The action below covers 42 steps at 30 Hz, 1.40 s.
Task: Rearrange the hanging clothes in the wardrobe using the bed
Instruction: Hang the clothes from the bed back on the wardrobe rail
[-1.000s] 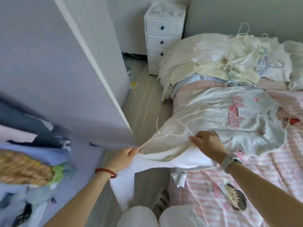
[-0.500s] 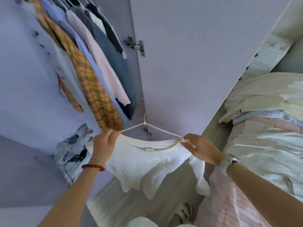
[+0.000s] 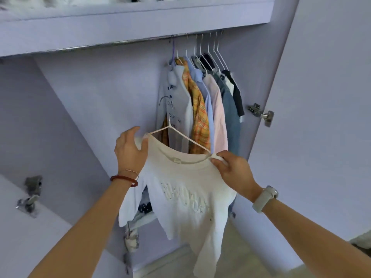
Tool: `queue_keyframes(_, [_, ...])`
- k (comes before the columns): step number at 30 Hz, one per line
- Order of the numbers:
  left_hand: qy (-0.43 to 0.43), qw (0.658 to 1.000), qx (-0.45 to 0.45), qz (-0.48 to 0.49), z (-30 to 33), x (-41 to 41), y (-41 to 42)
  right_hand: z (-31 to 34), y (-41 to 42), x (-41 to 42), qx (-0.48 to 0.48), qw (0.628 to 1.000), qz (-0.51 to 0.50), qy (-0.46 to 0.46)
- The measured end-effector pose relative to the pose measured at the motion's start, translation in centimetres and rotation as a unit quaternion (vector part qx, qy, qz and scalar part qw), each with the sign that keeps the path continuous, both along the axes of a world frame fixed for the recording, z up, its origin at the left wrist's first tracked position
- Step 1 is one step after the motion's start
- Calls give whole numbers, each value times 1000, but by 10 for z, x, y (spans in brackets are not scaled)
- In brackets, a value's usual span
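A white T-shirt (image 3: 188, 197) with raised lettering hangs on a thin white hanger (image 3: 180, 134) that I hold up in front of the open wardrobe. My left hand (image 3: 129, 150) grips the shirt's left shoulder. My right hand (image 3: 232, 170) pinches the right shoulder at the hanger's end. The hanger's hook points up toward the clothes rail (image 3: 104, 45), well below it. Several shirts (image 3: 202, 109) hang bunched at the rail's right end, directly behind the hanger. The bed is out of view.
The rail's left stretch holds no hangers. A lilac shelf (image 3: 120, 21) runs above the rail. The open right door (image 3: 325, 97) carries a metal hinge (image 3: 261, 114); another hinge (image 3: 30, 195) sits low at left. Folded items (image 3: 144, 207) lie low inside the wardrobe.
I turned from the bed to the wardrobe and lifted the white T-shirt on its hanger up in front of the hanging shirts. Both hands kept their hold on its shoulders.
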<state>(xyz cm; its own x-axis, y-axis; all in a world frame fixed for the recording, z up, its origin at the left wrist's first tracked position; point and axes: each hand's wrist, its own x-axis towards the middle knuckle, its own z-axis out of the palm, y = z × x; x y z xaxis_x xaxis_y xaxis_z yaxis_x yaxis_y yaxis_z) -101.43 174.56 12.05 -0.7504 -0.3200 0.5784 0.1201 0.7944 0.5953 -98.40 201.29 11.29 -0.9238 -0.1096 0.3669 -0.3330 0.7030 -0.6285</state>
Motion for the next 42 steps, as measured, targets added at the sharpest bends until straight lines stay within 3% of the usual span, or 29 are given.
queue_keyframes(6, [131, 982, -120, 63, 69, -7, -1, 37, -52, -68, -104, 994, 6, -29])
queue_keyframes(11, [239, 923, -275, 124, 134, -26, 10, 76, -89, -129, -138, 990, -4, 1])
queue_keyframes(14, [214, 902, -331, 178, 160, -43, 12, 98, -106, -160, -139, 990, -22, 9])
queue_keyframes(20, [109, 900, -346, 242, 168, -83, -10, 121, -129, -203, -117, 992, -47, -22])
queue_keyframes(31, [101, 876, -386, 273, 160, -93, -20, 87, -143, -227, -124, 990, 16, -64])
queue_keyframes(36, [89, 898, -357, 244, 160, -85, -12, 78, -129, -215, -42, 994, 99, -14])
queue_keyframes(42, [25, 942, -284, 178, 93, -59, 6, 59, -79, -163, 34, 987, 88, 129])
